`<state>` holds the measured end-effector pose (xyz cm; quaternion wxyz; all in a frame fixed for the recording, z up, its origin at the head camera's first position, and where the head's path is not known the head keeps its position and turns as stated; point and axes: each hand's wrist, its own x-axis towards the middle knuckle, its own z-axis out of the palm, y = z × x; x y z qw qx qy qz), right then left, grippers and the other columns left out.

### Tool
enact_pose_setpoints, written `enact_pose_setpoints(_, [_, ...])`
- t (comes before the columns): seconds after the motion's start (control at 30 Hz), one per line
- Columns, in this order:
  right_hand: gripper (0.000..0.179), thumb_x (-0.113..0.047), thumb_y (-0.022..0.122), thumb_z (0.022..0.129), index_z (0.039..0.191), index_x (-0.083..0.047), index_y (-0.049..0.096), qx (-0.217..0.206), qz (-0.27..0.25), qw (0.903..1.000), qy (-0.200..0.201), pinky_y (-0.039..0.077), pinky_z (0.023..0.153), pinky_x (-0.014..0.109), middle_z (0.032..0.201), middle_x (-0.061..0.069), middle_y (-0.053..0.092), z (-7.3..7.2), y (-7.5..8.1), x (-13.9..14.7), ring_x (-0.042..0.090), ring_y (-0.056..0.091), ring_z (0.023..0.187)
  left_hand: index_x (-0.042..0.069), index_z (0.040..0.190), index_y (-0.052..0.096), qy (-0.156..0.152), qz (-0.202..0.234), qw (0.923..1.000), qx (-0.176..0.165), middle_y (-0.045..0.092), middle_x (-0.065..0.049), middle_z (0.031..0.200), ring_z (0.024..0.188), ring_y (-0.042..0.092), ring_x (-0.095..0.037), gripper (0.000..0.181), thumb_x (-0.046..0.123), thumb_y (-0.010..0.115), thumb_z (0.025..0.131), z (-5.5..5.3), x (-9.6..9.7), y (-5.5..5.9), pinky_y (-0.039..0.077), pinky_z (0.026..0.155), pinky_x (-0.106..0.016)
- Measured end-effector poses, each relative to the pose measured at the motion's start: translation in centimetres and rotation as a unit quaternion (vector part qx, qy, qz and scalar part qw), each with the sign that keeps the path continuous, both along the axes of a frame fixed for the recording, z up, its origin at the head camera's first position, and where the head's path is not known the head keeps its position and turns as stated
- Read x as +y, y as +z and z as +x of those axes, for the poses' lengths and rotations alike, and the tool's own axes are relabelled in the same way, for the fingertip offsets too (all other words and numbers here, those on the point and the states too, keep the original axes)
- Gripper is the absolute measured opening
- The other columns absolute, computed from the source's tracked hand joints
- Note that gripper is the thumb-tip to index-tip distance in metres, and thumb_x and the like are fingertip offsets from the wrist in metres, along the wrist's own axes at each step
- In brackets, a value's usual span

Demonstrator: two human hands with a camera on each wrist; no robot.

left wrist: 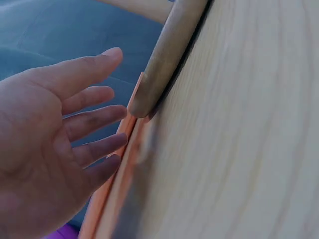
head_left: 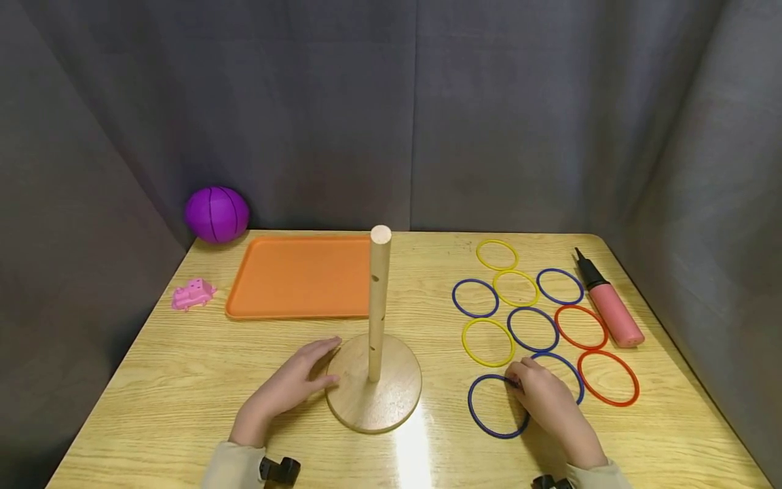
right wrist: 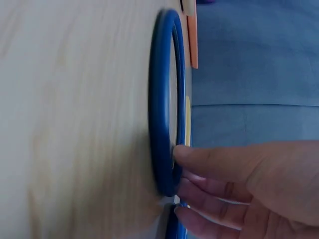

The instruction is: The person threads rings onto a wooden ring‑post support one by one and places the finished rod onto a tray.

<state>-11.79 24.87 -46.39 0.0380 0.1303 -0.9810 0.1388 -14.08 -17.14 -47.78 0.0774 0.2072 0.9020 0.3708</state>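
Near the table's front right, my right hand [head_left: 544,397] pinches the far right edge of a blue ring [head_left: 470,402] lying on the table. In the right wrist view the thumb is inside this blue ring [right wrist: 158,99] and the fingers are at its outer side. Another blue ring [head_left: 577,373] is partly hidden behind that hand. My left hand [head_left: 293,380] is beside the round base [head_left: 394,401] of an upright wooden post [head_left: 378,305], its thumb at the rim. Its fingers are spread and relaxed in the left wrist view.
Several more blue, yellow [head_left: 464,339] and red rings [head_left: 637,387] lie on the right. A pink hand pump [head_left: 617,316] lies beyond them. Behind the post is an orange tray [head_left: 305,275]. A purple ball [head_left: 216,214] and a pink toy [head_left: 193,294] are at the left.
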Motion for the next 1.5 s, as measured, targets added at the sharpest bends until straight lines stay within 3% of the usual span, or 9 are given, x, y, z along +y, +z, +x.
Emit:
enact_pose_setpoints(0.3, [0.014,-0.005,0.079,0.075,0.08,-0.012,0.067,-0.016,0.022,0.9996,-0.007,0.043,0.054,0.029,0.071,-0.003,0.056,-0.1,0.0,0.0,0.01,0.051,0.063,0.009,0.148,0.039,-0.036,0.055,0.9972,-0.035,0.036,-0.016,0.154,0.145,0.025,-0.042,0.069,0.032,0.068,0.09,-0.4,-0.9,-1.9,0.024,0.115,-0.062])
enact_pose_setpoints(0.43, [0.012,-0.006,0.078,0.075,0.079,-0.012,0.068,-0.014,0.016,0.9998,-0.007,0.039,0.052,0.026,0.07,-0.004,0.054,0.0,0.2,0.0,0.008,0.047,0.06,0.01,0.149,0.038,-0.045,0.056,0.9965,-0.042,0.034,-0.017,0.155,0.146,0.021,-0.042,0.07,0.034,0.066,0.09,-0.6,-1.0,-2.2,0.022,0.115,-0.063])
enact_pose_setpoints(0.7, [0.015,-0.003,0.077,0.075,0.077,-0.014,0.067,0.035,-0.029,0.9988,0.017,0.034,0.052,0.02,0.066,-0.009,0.048,0.1,0.4,0.0,0.003,0.04,0.06,0.012,0.15,0.036,-0.055,0.06,0.9957,-0.044,0.031,-0.016,0.157,0.147,0.02,-0.042,0.071,0.034,0.066,0.09,-0.9,-0.9,-2.2,0.021,0.116,-0.064])
enact_pose_setpoints(0.97, [0.016,0.001,0.075,0.078,0.083,-0.014,0.068,0.014,-0.083,0.9956,0.042,0.048,0.059,0.019,0.073,-0.009,0.058,-0.4,1.1,-0.1,-0.001,0.051,0.068,0.01,0.15,0.036,-0.056,0.059,0.9957,-0.046,0.03,-0.017,0.157,0.147,0.02,-0.041,0.071,0.031,0.067,0.09,-0.9,-0.8,-1.8,0.021,0.116,-0.063])
enact_pose_setpoints(1.13, [0.014,0.001,0.072,0.082,0.088,-0.011,0.068,-0.006,-0.114,0.9927,0.038,0.053,0.063,0.022,0.083,-0.003,0.066,-0.5,1.6,-0.5,0.009,0.063,0.075,0.01,0.15,0.036,-0.057,0.058,0.9955,-0.049,0.028,-0.017,0.158,0.147,0.02,-0.041,0.071,0.03,0.067,0.09,-0.9,-0.8,-1.6,0.021,0.116,-0.063])
enact_pose_setpoints(1.23, [0.012,0.0,0.071,0.084,0.09,-0.01,0.068,-0.01,-0.15,0.9876,0.045,0.055,0.064,0.023,0.087,-0.002,0.068,-0.8,2.2,-0.9,0.012,0.066,0.08,0.01,0.151,0.035,-0.058,0.058,0.9953,-0.051,0.028,-0.017,0.158,0.148,0.019,-0.041,0.073,0.031,0.068,0.089,-0.9,-0.9,-1.6,0.021,0.116,-0.063])
enact_pose_setpoints(1.33, [0.01,-0.002,0.07,0.085,0.093,-0.008,0.069,-0.019,-0.21,0.9762,0.052,0.057,0.063,0.021,0.088,0.001,0.068,-1.0,3.3,-1.5,0.005,0.065,0.08,0.011,0.152,0.032,-0.064,0.054,0.995,-0.055,0.025,-0.018,0.159,0.148,0.017,-0.043,0.082,0.034,0.072,0.085,-0.7,-1.1,-1.8,0.02,0.115,-0.066])
enact_pose_setpoints(1.5, [0.011,-0.003,0.066,0.089,0.1,-0.002,0.067,-0.049,-0.325,0.9422,0.066,0.06,0.065,0.023,0.089,0.009,0.068,-1.3,6.2,-2.8,0.0,0.064,0.077,0.011,0.155,0.024,-0.083,0.041,0.9941,-0.057,0.021,-0.017,0.161,0.148,0.011,-0.044,0.102,0.04,0.08,0.074,-0.6,-1.4,-2.1,0.019,0.113,-0.069])
